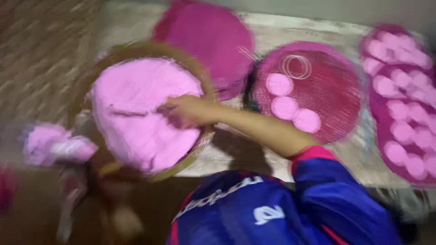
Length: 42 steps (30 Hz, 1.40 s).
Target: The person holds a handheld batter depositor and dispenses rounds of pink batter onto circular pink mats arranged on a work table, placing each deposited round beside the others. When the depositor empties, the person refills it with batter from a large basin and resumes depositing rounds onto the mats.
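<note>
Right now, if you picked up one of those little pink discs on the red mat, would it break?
Probably. The pink discs look pressed from the soft pink powder that the right hand digs into, so likely crumbly. Being flat, they shouldn't roll.

There is just one view, worn on the person's head. It looks steeply down and close at the table (272, 27), over the blue sleeve (336, 190). The picture is motion-blurred.

Pale board (318, 31) carries powder basket (86, 86), magenta mats (336, 90)
</note>
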Motion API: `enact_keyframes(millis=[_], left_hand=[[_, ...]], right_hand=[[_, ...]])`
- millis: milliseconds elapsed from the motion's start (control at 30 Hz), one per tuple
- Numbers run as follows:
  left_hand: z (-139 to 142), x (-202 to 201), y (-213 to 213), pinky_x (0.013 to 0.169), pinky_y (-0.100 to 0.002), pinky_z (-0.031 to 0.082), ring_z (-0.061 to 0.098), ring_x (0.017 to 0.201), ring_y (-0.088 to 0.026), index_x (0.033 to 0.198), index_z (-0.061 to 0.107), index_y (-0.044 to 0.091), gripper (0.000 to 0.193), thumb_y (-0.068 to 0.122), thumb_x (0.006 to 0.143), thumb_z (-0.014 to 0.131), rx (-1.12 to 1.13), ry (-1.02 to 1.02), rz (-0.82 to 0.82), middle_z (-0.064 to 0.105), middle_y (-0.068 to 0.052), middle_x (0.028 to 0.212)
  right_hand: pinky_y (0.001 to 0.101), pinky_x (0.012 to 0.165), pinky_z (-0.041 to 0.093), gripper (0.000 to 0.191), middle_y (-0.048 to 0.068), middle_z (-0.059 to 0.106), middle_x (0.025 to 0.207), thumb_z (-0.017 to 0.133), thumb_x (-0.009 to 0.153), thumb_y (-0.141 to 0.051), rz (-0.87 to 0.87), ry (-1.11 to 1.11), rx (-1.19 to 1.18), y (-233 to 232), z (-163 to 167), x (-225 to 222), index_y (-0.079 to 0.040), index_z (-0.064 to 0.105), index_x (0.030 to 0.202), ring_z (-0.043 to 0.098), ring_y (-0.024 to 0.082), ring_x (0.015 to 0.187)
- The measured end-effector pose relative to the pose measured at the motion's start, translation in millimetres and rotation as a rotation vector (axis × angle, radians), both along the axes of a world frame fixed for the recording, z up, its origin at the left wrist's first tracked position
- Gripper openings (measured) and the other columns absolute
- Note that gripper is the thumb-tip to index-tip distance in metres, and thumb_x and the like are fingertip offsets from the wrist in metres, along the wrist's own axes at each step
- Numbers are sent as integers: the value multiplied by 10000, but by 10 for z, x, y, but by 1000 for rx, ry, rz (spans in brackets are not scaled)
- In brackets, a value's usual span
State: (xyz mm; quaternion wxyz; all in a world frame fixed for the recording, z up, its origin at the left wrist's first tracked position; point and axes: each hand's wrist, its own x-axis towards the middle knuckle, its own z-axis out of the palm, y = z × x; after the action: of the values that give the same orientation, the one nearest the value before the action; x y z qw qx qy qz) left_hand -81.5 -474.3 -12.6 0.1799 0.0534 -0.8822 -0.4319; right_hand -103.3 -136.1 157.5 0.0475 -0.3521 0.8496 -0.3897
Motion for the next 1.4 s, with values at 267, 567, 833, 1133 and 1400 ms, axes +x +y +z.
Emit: enact_keyframes(millis=[267, 567, 833, 1133, 1400], left_hand=[[67, -64, 82, 911, -435, 518, 655, 1044, -247, 1209, 682, 68, 213, 158, 1054, 567, 460, 101, 63, 688, -83, 1094], [281, 147, 152, 968, -431, 503, 632, 1101, -256, 1141, 667, 35, 181, 136, 1008, 597, 225, 269, 35, 672, -89, 1135], [368, 119, 196, 906, -389, 504, 640, 1040, -222, 1129, 667, 10, 211, 145, 978, 610, 552, 144, 62, 678, -66, 1101], [923, 24, 18, 752, -408, 531, 661, 892, -292, 1047, 662, 21, 221, 173, 930, 771, -34, 260, 62, 648, -138, 976], [1575, 294, 613, 852, -404, 580, 703, 973, -283, 1085, 674, 148, 372, 234, 764, 842, -34, 361, -397, 669, -118, 1072]], right_hand=[[515, 643, 538, 480, 175, 702, 762, 554, 929, -151, -30, 93, 706, -383, 53, -294, -216, 605, 1402, 708, 369, 713], [497, 683, 577, 208, 186, 737, 876, 557, 940, -188, 67, 279, 732, -1632, -275, -820, -78, 728, 986, 721, 388, 785], [437, 801, 580, 276, 126, 749, 981, 612, 935, -255, 385, -60, 687, -1235, -298, -587, -177, 728, 1173, 730, 286, 861], [384, 712, 565, 422, 116, 790, 948, 588, 928, -212, 184, -306, 550, -230, 973, 62, -241, 729, 1325, 742, 232, 722], [397, 700, 542, 339, 142, 747, 937, 571, 1052, -200, 195, -479, 113, 389, 1124, 29, -92, 696, 1349, 694, 229, 804]])
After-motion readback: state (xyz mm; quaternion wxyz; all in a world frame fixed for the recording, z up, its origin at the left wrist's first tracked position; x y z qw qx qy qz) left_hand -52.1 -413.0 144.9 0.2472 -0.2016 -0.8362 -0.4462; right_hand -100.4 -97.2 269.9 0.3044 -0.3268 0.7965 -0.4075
